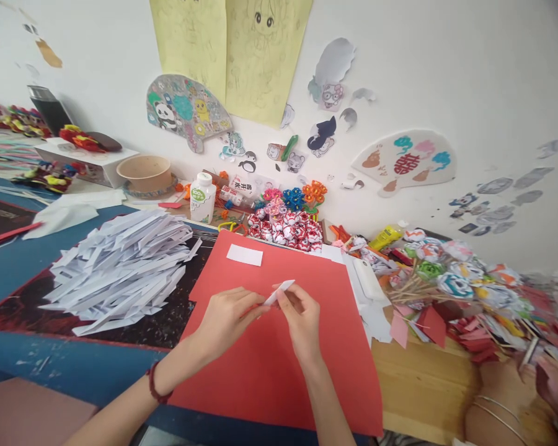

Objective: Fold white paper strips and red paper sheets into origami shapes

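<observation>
Both hands meet over a large red paper sheet lying on the table. My left hand and my right hand pinch a small folded white paper strip between their fingertips; its pointed end sticks up to the right. A red cord bracelet circles my left wrist. A flat white paper rectangle lies on the red sheet just beyond the hands.
A big heap of folded white paper strips lies to the left. At the back stand a white bottle, a beige bowl and red-white paper balls. Paper flowers on sticks crowd the right. Another person's wrist with bangles shows bottom right.
</observation>
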Tool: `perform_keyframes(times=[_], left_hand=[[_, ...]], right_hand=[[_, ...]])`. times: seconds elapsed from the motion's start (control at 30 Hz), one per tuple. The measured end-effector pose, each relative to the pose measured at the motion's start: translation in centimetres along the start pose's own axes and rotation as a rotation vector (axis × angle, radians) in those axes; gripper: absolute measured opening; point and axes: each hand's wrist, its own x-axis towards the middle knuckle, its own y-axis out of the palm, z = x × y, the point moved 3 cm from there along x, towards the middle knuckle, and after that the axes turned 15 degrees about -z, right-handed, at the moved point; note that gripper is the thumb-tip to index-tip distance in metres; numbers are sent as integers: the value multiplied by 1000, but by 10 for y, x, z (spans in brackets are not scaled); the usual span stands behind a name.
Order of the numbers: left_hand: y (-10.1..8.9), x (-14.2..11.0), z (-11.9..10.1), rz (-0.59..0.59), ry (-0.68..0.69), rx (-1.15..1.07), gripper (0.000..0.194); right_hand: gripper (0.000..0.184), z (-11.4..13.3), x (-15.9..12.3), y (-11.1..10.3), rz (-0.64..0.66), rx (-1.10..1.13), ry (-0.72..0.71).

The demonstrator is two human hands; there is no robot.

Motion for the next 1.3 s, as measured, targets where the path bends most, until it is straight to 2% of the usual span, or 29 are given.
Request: perform_keyframes(times=[0.17,0.33,0.43,0.6,0.77,0.87,0.97,1.03,1.07,1.1,1.17,1.23,1.3], left_hand=[[9,-1,6,116,-301,-183,18],[12,-3,4,171,-436,-326,16],[12,-7,6,142,-452,-336,17],[11,-11,9,46,-379,-168,20],[13,-12,9,112,-437,-265,19],[13,-15,12,86,-463,-254,18],[5,-16,19,95,-397,-154,17],[-11,-11,26,94,-334,-53,16],[-23,-7,30,63,-312,8,17],[-39,-1,35,-16,-302,85,17],[-74,12,45,-238,-333,233,22],[-107,21,50,-519,-333,524,30],[-126,22,51,-718,-314,763,49]], right_hand=[[17,-5,1,0,16,-14,-21],[17,-11,3,-2,-14,17,5],[18,-16,5,-1,21,33,45],[19,-23,5,0,44,57,63],[19,-25,4,-3,3,66,44],[19,-29,5,-6,5,65,49],[22,-35,8,-12,-22,36,66],[25,-41,12,-16,-36,6,73],[26,-44,14,-19,-35,-16,74],[28,-48,16,-21,-28,-40,75],[30,-56,19,-23,-6,-82,79],[31,-64,21,-23,23,-109,82],[32,-71,23,-19,58,-139,78]])
